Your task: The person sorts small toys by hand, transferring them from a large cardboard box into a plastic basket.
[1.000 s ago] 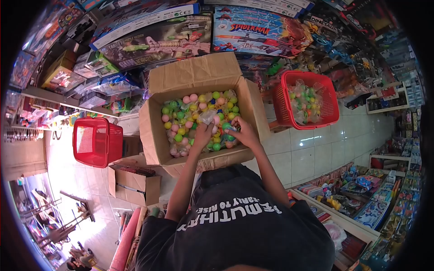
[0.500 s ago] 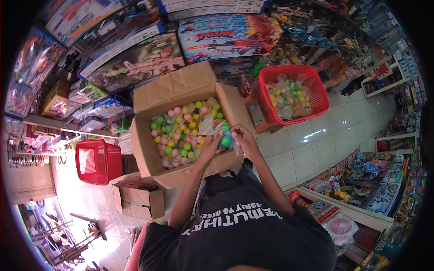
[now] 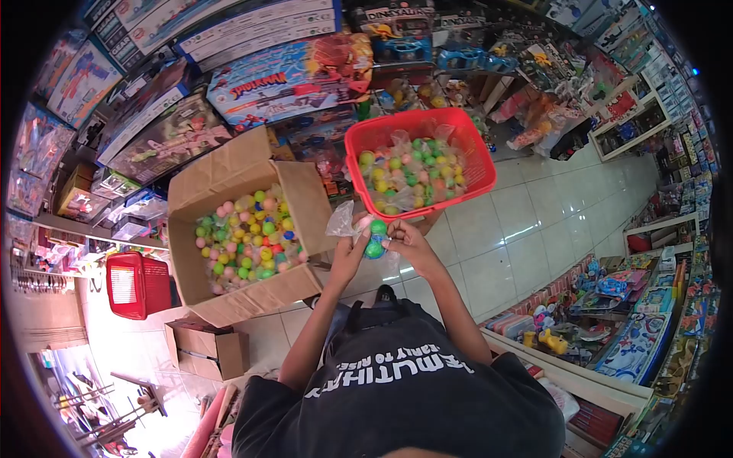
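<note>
Between my two hands is a clear plastic bag of small balls, with green and blue ones showing. My left hand pinches its left side, where loose clear plastic and a pale pink ball also show. My right hand grips the right side with bent fingers. Just beyond my hands stands a red basket holding several bagged balls. To the left, an open cardboard box is filled with pink, yellow, green and orange balls.
Another red basket and a smaller cardboard box sit on the tiled floor at the left. Boxed toys are stacked behind the large box. Low shelves with toys line the right side.
My hands and the bag have shifted from over the cardboard box to in front of the red basket. The view has turned right.
</note>
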`<state>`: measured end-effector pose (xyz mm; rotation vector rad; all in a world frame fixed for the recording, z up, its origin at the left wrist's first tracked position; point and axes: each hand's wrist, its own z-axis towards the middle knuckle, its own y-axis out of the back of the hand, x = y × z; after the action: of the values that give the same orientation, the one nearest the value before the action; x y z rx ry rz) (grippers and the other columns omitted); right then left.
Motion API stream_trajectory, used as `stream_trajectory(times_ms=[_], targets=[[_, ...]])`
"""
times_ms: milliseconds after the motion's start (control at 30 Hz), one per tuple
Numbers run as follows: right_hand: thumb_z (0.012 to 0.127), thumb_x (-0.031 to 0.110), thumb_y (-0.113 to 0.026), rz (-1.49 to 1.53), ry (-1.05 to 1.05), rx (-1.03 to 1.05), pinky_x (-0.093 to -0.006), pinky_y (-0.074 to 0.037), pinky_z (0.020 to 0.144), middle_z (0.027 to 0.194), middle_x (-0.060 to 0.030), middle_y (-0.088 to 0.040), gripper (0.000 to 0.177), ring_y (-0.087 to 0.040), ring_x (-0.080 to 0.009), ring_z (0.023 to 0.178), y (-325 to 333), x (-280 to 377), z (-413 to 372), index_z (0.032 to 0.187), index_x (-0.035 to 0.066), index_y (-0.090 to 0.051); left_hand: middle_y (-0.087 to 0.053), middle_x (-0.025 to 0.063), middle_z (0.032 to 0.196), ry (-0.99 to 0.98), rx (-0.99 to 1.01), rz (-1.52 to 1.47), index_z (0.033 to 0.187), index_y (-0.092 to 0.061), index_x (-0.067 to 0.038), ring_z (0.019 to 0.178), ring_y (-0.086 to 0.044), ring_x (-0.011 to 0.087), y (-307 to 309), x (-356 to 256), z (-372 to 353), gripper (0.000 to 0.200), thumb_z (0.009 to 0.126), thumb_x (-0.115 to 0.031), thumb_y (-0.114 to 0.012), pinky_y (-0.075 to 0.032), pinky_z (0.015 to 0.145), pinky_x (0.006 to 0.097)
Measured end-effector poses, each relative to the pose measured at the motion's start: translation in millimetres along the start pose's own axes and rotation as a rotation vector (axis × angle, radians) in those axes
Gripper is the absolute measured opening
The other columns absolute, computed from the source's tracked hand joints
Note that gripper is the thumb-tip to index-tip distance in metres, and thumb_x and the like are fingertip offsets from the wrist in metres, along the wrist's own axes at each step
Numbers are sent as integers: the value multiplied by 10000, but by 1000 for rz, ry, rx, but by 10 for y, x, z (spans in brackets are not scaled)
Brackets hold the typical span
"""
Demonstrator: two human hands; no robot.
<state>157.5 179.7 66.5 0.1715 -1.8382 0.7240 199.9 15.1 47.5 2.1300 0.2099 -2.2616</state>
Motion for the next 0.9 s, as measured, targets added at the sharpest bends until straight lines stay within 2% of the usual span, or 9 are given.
stream_trajectory(times_ms=[200,300,367,500,567,600,667,733,900], targets=[[785,44,-604,36,37,-70,-229,-449,662,812,-7,-527,172,-537,-89,743,499,165,-178,886,69,-467,-575,55,950,270,54,-59,1217,-437,-18,839,-540,135,-402,-47,72,372,933,-260,-427,-423,745,248],[800,57,-594,68,60,-105,-231,-452,665,814,-16,-536,161,-543,-92,737,630,294,-198,891,64,-462,-584,40,886,245,25,-122,1201,-447,-15,789,-552,139,-474,16,167,355,934,-249,-427,-430,719,246],[808,64,-590,94,70,-109,-234,-448,670,818,-21,-541,160,-543,-94,737,702,365,-141,897,61,-458,-572,46,912,64,-84,144,1174,-465,-4,830,-535,125,-497,57,240,347,934,-253,-429,-418,738,237],[811,65,-588,69,85,-142,-238,-464,676,779,-20,-537,159,-559,-104,729,906,455,51,911,45,-467,-562,54,946,105,-154,139,1146,-477,13,873,-514,118,-505,110,490,346,934,-256,-431,-403,768,237],[810,62,-589,49,83,-149,-240,-467,676,768,-19,-536,158,-561,-104,727,1017,522,201,913,41,-470,-548,69,988,32,-240,131,1133,-486,17,911,-492,118,-494,53,659,347,933,-262,-437,-387,802,242],[808,52,-588,9,77,-146,-241,-469,678,771,-22,-541,158,-564,-103,734,1078,563,297,913,37,-471,-546,77,1013,133,-223,85,1150,-480,16,917,-499,129,-447,43,753,352,931,-257,-439,-389,820,262],[807,43,-587,-33,63,-147,-242,-471,680,775,-26,-546,158,-566,-102,741,1194,605,501,914,33,-472,-547,78,1022,118,-254,72,1160,-475,17,924,-501,133,-436,37,917,358,931,-255,-440,-391,822,266],[803,29,-589,-3,89,-145,-232,-462,635,771,-33,-554,156,-558,-96,707,1273,602,810,907,32,-472,-556,82,1029,39,-326,74,1183,-464,20,936,-511,143,-483,-86,1144,374,931,-256,-438,-396,824,275],[804,28,-585,-126,62,-88,-225,-442,542,738,-29,-555,145,-535,-79,641,1426,349,1674,893,33,-471,-563,87,1028,20,-420,106,1175,-472,21,936,-513,139,-361,-26,1490,354,927,-232,-450,-402,818,266]])
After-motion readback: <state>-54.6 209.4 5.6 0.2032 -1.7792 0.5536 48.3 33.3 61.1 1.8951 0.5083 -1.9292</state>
